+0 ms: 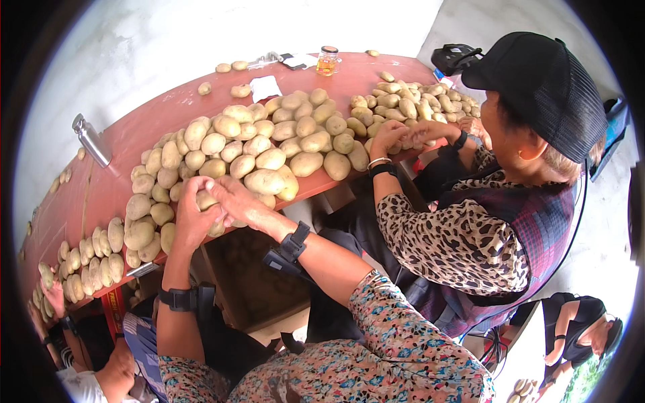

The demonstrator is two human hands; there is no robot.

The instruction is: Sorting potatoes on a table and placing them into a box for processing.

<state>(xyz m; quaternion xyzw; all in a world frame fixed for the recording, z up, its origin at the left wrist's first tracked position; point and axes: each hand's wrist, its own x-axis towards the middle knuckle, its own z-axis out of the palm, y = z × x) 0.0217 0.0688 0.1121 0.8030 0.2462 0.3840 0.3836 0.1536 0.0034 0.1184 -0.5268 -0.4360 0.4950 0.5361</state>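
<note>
A pale brown potato [205, 200] sits between my two hands at the table's front edge. My left hand [193, 214] curls around its left side. From the right, my right hand [236, 199] closes on it, thumb near the left fingertips; part of the potato is hidden by the fingers. Right behind and beside my hands lies a large heap of potatoes [242, 143] on the red table [121, 161]. Each of my wrists wears a black strap with a small device.
A co-worker in a black cap [544, 85] sits at my right, hands at another potato heap [413, 101]. At left, another person's hand [54, 297] holds a potato beside neat potato rows [90, 262]. A steel bottle [93, 141] and a glass jar [327, 61] stand behind.
</note>
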